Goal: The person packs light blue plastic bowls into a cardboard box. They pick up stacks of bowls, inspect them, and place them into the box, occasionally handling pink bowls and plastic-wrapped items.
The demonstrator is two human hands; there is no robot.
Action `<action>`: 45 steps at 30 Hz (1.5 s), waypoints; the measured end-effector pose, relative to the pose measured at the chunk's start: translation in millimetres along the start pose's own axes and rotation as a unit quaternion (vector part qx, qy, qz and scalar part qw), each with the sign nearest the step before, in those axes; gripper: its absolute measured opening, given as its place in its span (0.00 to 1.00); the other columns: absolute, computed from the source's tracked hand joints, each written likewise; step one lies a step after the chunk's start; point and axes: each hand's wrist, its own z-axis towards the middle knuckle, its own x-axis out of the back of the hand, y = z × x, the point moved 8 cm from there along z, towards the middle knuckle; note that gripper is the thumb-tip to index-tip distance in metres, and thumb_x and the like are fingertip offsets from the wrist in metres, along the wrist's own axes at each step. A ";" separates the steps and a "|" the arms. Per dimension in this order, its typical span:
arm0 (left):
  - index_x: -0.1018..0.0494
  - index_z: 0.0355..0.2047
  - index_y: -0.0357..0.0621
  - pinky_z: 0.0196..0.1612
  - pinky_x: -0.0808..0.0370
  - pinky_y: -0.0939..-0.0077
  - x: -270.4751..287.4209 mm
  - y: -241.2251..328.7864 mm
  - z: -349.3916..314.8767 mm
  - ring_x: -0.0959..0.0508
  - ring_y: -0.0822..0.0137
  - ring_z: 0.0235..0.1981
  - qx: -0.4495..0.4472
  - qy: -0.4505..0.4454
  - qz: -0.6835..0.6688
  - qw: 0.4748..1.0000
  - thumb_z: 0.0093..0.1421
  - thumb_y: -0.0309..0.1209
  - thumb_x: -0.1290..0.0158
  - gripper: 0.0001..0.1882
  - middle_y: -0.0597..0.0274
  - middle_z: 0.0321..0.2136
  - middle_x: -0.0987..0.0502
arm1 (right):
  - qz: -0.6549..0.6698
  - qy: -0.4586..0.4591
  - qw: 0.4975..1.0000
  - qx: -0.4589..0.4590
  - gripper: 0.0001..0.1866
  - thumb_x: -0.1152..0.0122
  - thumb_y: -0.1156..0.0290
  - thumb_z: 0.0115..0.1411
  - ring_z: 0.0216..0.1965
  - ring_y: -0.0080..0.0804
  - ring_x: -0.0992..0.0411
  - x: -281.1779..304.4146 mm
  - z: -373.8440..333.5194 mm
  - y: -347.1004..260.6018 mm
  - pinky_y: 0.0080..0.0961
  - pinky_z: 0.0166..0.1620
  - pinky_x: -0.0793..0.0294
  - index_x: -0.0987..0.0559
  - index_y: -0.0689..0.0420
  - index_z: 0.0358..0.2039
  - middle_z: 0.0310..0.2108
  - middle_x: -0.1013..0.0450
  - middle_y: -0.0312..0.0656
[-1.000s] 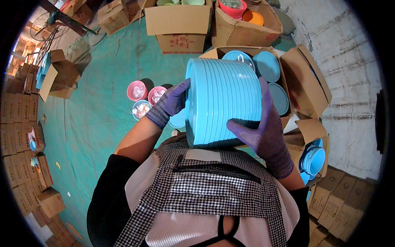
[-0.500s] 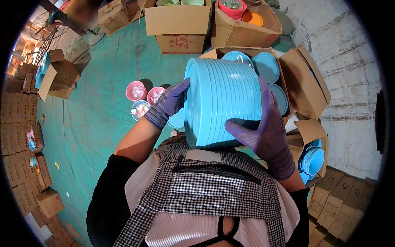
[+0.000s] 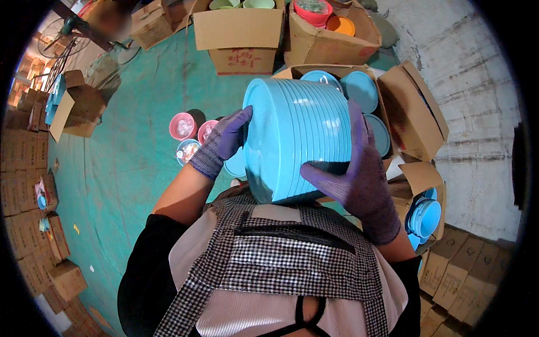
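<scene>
A thick stack of round light-blue lids [image 3: 303, 137] is held on its side in front of my apron, between my two gloved hands. At its left end my left hand [image 3: 223, 145] presses the flat face, thumb up at the rim and its other fingers hidden behind or under the stack. My right hand [image 3: 362, 185] grips the right end, thumb across the lid edges and fingers raised along the far side. Just beyond the stack an open cardboard box [image 3: 389, 90] holds more blue lids [image 3: 360, 91]. Another blue round piece [image 3: 236, 163] shows below my left hand.
Small pink buckets [image 3: 183, 126] and a blue bucket [image 3: 187, 150] with clear-wrapped contents stand on the green floor sheet [image 3: 129, 185]. Boxes with green bowls [image 3: 259, 4] and a red stack [image 3: 312, 12] are at the back. Blue buckets [image 3: 426, 218] fill a box at right.
The lid stack and both hands have shifted slightly left in view, and the stack's flat left face shows a little more. Both hands keep their hold.
</scene>
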 end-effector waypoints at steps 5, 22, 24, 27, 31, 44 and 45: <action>0.33 0.55 0.38 0.54 0.31 0.71 -3.9 9.8 -9.0 0.26 0.68 0.47 -0.029 0.023 0.022 0.999 0.67 0.49 0.56 0.28 0.58 0.46 0.25 | 0.011 -0.010 1.000 -0.009 0.60 0.25 0.60 0.39 0.57 0.60 0.37 -4.3 -0.7 6.1 0.48 0.60 0.36 0.52 0.69 0.65 0.57 0.41 0.68; 0.33 0.55 0.33 0.52 0.28 0.71 5.9 28.9 -25.1 0.24 0.65 0.46 -0.033 0.139 0.212 0.967 0.66 0.40 0.53 0.24 0.54 0.49 0.25 | 0.028 -0.003 0.999 -0.021 0.62 0.23 0.58 0.38 0.59 0.56 0.38 -8.9 1.6 15.6 0.45 0.61 0.38 0.52 0.65 0.66 0.59 0.42 0.64; 0.31 0.53 0.34 0.48 0.28 0.73 5.4 28.0 -23.9 0.24 0.68 0.42 -0.027 0.152 0.227 0.962 0.64 0.42 0.50 0.25 0.56 0.45 0.24 | 0.092 -0.004 0.995 -0.025 0.60 0.23 0.58 0.39 0.60 0.52 0.39 -11.8 9.7 30.5 0.42 0.61 0.39 0.50 0.64 0.66 0.59 0.41 0.62; 0.29 0.50 0.36 0.44 0.28 0.76 52.1 -6.2 -4.0 0.25 0.71 0.39 0.025 0.142 0.195 0.970 0.60 0.49 0.45 0.28 0.59 0.39 0.24 | 0.189 0.044 0.979 -0.070 0.50 0.29 0.59 0.50 0.59 0.44 0.38 -47.0 -1.8 96.0 0.36 0.61 0.40 0.46 0.64 0.65 0.58 0.38 0.55; 0.31 0.54 0.36 0.52 0.31 0.72 52.3 -40.7 9.3 0.27 0.67 0.48 0.073 0.146 0.309 0.937 0.59 0.49 0.44 0.32 0.55 0.47 0.26 | 0.495 0.093 0.809 -0.304 0.41 0.36 0.50 0.56 0.51 0.37 0.33 -115.4 -43.0 196.3 0.32 0.54 0.34 0.38 0.66 0.59 0.50 0.32 0.48; 0.31 0.55 0.35 0.49 0.27 0.71 -5.1 -103.1 93.5 0.25 0.67 0.44 0.069 0.239 0.166 0.954 0.62 0.37 0.45 0.25 0.58 0.45 0.24 | 0.460 0.184 0.808 -0.317 0.37 0.45 0.59 0.63 0.64 0.44 0.46 -104.3 -104.8 309.4 0.37 0.66 0.48 0.48 0.65 0.64 0.63 0.46 0.55; 0.32 0.55 0.34 0.49 0.27 0.71 17.7 -100.0 81.3 0.24 0.67 0.43 0.081 0.281 0.168 0.941 0.62 0.37 0.45 0.25 0.59 0.44 0.24 | 0.482 0.133 0.809 -0.309 0.40 0.44 0.58 0.63 0.66 0.45 0.50 -110.8 -94.9 297.0 0.37 0.67 0.51 0.51 0.66 0.66 0.63 0.48 0.56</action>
